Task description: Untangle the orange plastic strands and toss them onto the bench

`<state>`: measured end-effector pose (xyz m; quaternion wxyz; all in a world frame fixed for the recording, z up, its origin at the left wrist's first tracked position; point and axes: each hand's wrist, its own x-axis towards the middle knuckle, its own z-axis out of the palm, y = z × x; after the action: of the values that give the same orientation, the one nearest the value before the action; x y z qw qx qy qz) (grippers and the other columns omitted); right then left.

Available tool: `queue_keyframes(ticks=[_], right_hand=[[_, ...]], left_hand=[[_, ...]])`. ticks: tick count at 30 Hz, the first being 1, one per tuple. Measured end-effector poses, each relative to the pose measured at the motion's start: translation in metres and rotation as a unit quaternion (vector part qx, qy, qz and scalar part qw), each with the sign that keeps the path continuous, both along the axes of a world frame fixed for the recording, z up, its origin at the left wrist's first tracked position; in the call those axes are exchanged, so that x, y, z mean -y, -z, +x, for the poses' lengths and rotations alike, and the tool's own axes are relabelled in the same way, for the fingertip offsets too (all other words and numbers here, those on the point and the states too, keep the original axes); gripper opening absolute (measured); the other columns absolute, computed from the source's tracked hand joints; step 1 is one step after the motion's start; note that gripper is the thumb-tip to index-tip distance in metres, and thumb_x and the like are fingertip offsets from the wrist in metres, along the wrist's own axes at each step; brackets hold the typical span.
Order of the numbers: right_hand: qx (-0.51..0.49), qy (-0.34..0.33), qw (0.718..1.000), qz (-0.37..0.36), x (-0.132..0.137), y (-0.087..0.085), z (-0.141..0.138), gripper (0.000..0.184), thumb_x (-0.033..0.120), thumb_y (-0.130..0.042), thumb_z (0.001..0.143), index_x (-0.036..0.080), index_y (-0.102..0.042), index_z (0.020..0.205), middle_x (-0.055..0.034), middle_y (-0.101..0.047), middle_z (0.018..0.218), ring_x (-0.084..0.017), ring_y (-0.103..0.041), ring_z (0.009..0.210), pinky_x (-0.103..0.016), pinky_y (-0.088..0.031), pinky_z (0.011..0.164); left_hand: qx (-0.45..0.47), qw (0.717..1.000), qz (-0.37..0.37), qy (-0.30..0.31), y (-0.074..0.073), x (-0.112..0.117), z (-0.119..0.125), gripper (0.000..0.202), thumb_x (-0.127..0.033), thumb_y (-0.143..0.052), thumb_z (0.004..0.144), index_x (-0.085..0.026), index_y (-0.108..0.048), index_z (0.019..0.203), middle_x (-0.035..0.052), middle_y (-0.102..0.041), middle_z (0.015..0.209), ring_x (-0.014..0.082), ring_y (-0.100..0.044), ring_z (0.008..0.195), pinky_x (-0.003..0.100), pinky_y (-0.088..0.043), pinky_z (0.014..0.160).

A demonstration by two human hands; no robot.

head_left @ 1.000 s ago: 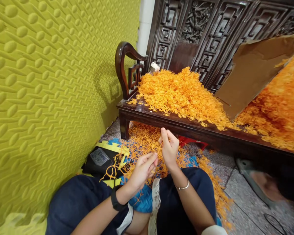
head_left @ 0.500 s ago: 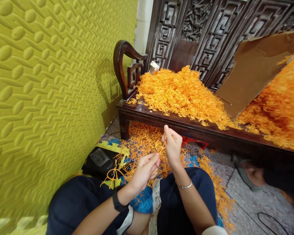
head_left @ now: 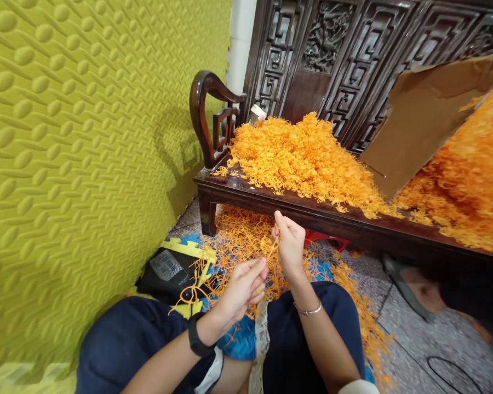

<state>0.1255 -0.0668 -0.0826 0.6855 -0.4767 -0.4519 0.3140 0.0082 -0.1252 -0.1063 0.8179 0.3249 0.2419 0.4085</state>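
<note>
A thin orange plastic strand (head_left: 273, 250) stretches between my two hands above my lap. My left hand (head_left: 243, 282) pinches its lower end between thumb and fingers. Higher up and to the right, my right hand (head_left: 288, 239) is closed on the other end, its thumb tip pointing up. Below and behind the hands spreads a tangled heap of orange strands (head_left: 238, 235) on the floor mat. A loop of orange strand (head_left: 191, 294) sticks out to the left of my left wrist.
A dark carved wooden bench (head_left: 246, 194) carries a pile of small orange plastic pieces (head_left: 304, 156). Cardboard (head_left: 427, 115) leans between it and a larger orange pile (head_left: 476, 186). A black bag-like object (head_left: 164, 273) lies at left by the yellow foam wall (head_left: 86, 164). Another person's foot (head_left: 419, 290) is at right.
Both hands keep nearly the same pinch on the strand. The view has shifted very slightly, and the other person's foot at right has moved a little left.
</note>
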Motion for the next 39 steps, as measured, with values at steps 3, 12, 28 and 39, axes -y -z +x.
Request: queue_keyframes(ticks=[3,12,28,39], right_hand=[[-0.011,-0.006,1.0,-0.012,-0.001,0.002,0.001,0.049,0.048,-0.061,0.079,0.018,-0.039,0.047,0.007,-0.036,0.04,-0.005,-0.027,0.037,-0.022,-0.021,0.041],[0.022,0.008,0.999,-0.024,-0.011,0.009,0.006,0.049,0.046,-0.061,0.078,0.017,-0.04,0.044,0.0065,-0.037,0.039,-0.005,-0.029,0.038,-0.021,-0.024,0.043],[-0.02,0.028,0.999,-0.024,-0.023,0.014,0.006,0.046,0.044,-0.064,0.073,0.017,-0.042,0.042,0.007,-0.037,0.036,-0.003,-0.03,0.034,-0.02,-0.024,0.038],[-0.164,0.128,0.975,0.083,-0.004,-0.019,0.102,0.048,0.042,-0.067,0.073,0.019,-0.033,0.049,0.0109,-0.029,0.032,-0.003,-0.023,0.029,-0.017,-0.02,0.032]], left_hand=[[0.0,1.0,-0.008,0.006,0.002,-0.001,0.0,0.04,-0.046,-0.069,0.074,-0.016,-0.047,0.058,-0.0138,-0.023,0.034,0.0005,-0.011,0.029,0.014,-0.009,0.031],[-0.007,1.0,-0.021,-0.014,0.006,-0.003,0.002,0.041,-0.049,-0.069,0.072,-0.016,-0.048,0.06,-0.014,-0.023,0.034,0.0008,-0.012,0.03,0.014,-0.01,0.031],[-0.019,0.999,-0.025,-0.026,0.005,-0.007,0.004,0.043,-0.051,-0.071,0.069,-0.016,-0.048,0.06,-0.0141,-0.024,0.033,0.0004,-0.012,0.029,0.015,-0.009,0.032],[-0.064,0.997,0.033,-0.03,-0.002,0.026,-0.011,0.045,-0.055,-0.064,0.074,-0.017,-0.048,0.057,-0.0126,-0.022,0.032,0.002,-0.014,0.029,0.016,-0.013,0.032]])
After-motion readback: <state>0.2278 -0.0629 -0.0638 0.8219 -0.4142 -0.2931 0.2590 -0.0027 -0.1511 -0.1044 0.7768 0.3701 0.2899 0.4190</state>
